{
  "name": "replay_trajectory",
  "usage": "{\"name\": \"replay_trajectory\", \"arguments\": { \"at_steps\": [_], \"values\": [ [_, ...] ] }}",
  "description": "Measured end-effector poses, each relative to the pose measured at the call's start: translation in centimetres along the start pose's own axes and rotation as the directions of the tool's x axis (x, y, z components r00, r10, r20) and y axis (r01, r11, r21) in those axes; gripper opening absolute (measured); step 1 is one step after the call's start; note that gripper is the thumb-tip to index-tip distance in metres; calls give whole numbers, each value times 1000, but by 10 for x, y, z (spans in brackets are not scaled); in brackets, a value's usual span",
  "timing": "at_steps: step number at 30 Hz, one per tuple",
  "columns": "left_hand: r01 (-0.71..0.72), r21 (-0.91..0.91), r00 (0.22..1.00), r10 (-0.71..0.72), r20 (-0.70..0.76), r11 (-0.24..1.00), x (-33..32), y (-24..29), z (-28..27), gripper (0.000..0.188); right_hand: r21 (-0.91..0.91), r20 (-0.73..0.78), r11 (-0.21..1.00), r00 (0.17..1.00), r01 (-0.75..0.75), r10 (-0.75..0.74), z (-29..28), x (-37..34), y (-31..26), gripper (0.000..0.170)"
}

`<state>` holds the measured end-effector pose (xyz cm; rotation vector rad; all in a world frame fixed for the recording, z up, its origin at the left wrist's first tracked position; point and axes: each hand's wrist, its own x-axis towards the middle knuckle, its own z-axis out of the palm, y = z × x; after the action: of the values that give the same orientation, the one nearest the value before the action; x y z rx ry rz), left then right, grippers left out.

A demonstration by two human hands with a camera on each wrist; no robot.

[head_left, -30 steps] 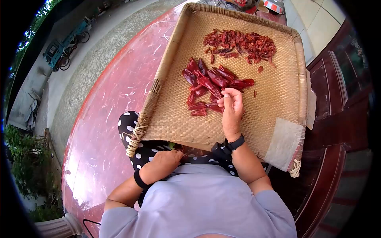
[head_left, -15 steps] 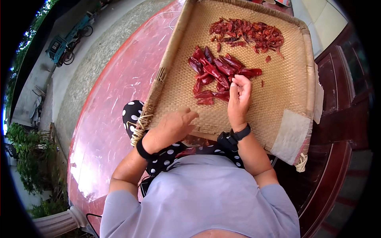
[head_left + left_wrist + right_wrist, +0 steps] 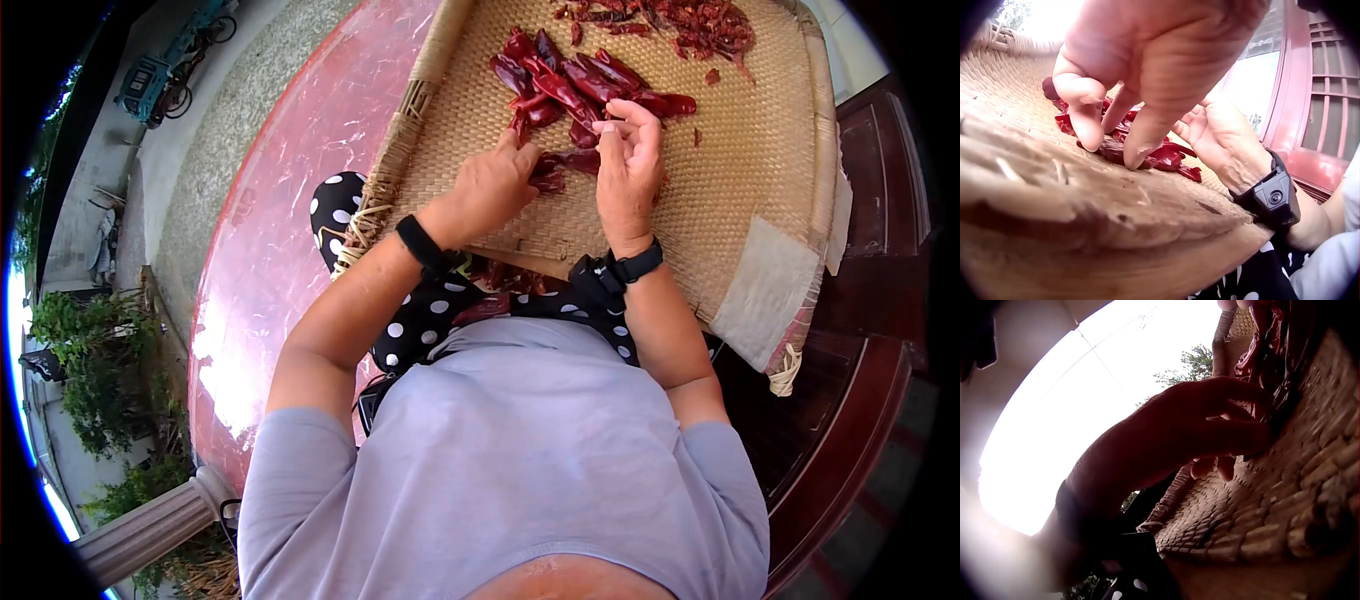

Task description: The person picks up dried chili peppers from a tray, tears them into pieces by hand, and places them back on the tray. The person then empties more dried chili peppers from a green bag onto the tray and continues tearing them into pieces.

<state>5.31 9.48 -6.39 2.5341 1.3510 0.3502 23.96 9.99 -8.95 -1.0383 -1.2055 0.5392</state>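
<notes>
Whole dark red peppers [image 3: 570, 88] lie in a loose pile on a woven tray [image 3: 760, 150]. The left hand [image 3: 490, 190] reaches over the tray's near part. In the left wrist view, the left hand's [image 3: 1141, 69] thumb and finger pinch a dark pepper [image 3: 1112, 150] low against the weave. Beside the pile's right part, the right hand [image 3: 632, 180] hovers palm-up with loosely bent fingers; nothing shows in it. From the right wrist, the left hand [image 3: 1166, 428] appears in shadow, its fingertips at the peppers [image 3: 1272, 356].
Shredded red pepper pieces [image 3: 700, 25] lie at the tray's far side. Below the near edge, more red pieces [image 3: 500, 275] are on the lap, over dotted trousers [image 3: 400, 335]. A glossy red surface [image 3: 270, 200] extends left; dark wooden doors [image 3: 880, 190] stand at right.
The left hand has risen from the lap below the tray to the near peppers and now pinches one. The right hand stays beside the pile, while the head view has shifted.
</notes>
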Motion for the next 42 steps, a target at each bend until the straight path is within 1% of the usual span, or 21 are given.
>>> {"name": "replay_trajectory", "arguments": {
  "at_steps": [5, 7, 8, 9, 13, 14, 18, 21, 22, 25, 26, 29, 30, 32, 33, 34, 35, 37, 40, 41, 42],
  "values": [
    [77, -126, 992, -63, 112, 989, 2, 0, -11, 43, 22, 19, 999, 999, -41, 40, 0, -1, -6, 23],
    [101, -209, 994, -90, 62, 973, -1, -2, -6, 42, 12, 65, 999, 997, -45, 44, 0, -2, -5, 22],
    [112, -250, 994, -106, 38, 962, -2, -3, -4, 41, 71, 84, 997, 996, -41, 35, 3, -3, -3, 23],
    [119, -245, 993, -115, 32, 962, -3, -3, -3, 42, 71, 141, 993, 987, -90, 79, 3, -3, -11, 26],
    [175, -281, 984, -172, 37, 943, -6, -1, -8, 42, -249, 350, 967, 936, 55, 37, 3, -3, -15, 35],
    [195, -305, 981, -190, 48, 932, -6, -1, -10, 41, -263, 391, 962, 919, 65, 45, 4, -4, -16, 38],
    [255, -548, 966, -237, 105, 796, -14, -16, -14, 34, -315, 562, 943, 822, 111, 91, 6, -9, -20, 46],
    [348, -681, 933, -306, 187, 644, -23, -18, -23, 34, -280, 697, 917, 717, 282, -8, 3, -12, -14, 51],
    [375, -645, 924, -326, 200, 666, -24, -22, -20, 33, -272, 679, 921, 734, 280, -22, 4, -14, -15, 42],
    [474, -722, 875, -364, 320, 504, -29, -24, -20, 30, -325, 737, 922, 667, 212, 106, 1, -10, -15, 27],
    [421, -764, 892, -377, 250, 489, -31, -23, -19, 29, -272, 709, 937, 704, 218, 42, 2, -12, -14, 17],
    [318, -787, 870, -493, 21, 528, -43, -14, -37, 36, -291, 684, 947, 722, 138, 105, 2, -10, -14, 17],
    [336, -766, 876, -481, 40, 549, -49, -13, -46, 38, -242, 663, 970, 734, 26, 146, 3, -11, -11, 16],
    [438, -682, 892, -374, 253, 586, -62, -12, -69, 27, -240, 613, 970, 779, 28, 129, 5, -8, -12, 15],
    [486, -629, 873, -306, 380, 607, -70, -9, -77, 22, -238, 587, 971, 801, 30, 119, 6, -6, -14, 15],
    [472, -626, 868, -203, 453, 621, -79, -4, -81, 15, -240, 569, 970, 813, 21, 124, 6, -6, -15, 15],
    [569, -590, 780, -148, 609, 572, -87, -2, -80, 16, -238, 566, 971, 815, 21, 121, 7, -6, -16, 15],
    [185, -466, 855, 91, 510, 865, -100, 1, -74, 19, -233, 560, 972, 821, 24, 114, 8, -6, -15, 15],
    [182, -490, 825, 139, 548, 852, -118, -2, -43, 22, -242, 568, 970, 813, 14, 130, 7, -7, -16, 15],
    [173, -499, 778, 193, 598, 849, -118, -2, -36, 22, -254, 573, 967, 806, 2, 149, 7, -6, -17, 16],
    [242, -500, 735, 180, 654, 832, -116, 3, -35, 24, -253, 570, 967, 808, 0, 149, 7, -6, -17, 16]
  ]
}}
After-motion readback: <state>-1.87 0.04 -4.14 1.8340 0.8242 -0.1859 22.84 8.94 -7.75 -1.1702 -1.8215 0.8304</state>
